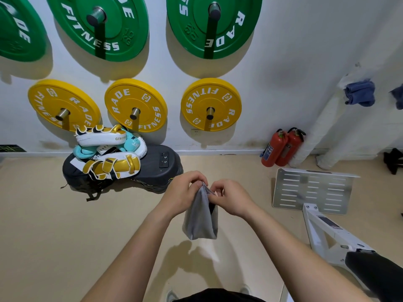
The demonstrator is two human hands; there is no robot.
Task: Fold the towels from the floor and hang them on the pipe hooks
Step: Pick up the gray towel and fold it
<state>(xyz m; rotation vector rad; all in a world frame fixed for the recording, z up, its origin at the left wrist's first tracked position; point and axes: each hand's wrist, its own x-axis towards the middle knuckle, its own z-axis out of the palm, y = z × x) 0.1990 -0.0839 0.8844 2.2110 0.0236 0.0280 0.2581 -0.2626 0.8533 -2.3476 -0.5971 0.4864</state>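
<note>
Fingers of my left hand (185, 190) and right hand (231, 198) were curled close together, pinching the top hem of the grey towel (200, 219). It hung folded between them, long axis straight down, clear of the floor (65, 225). The pipe (320, 131) stood well off to the right, nearer my right hand, with a blue towel (359, 94) draped on it.
</note>
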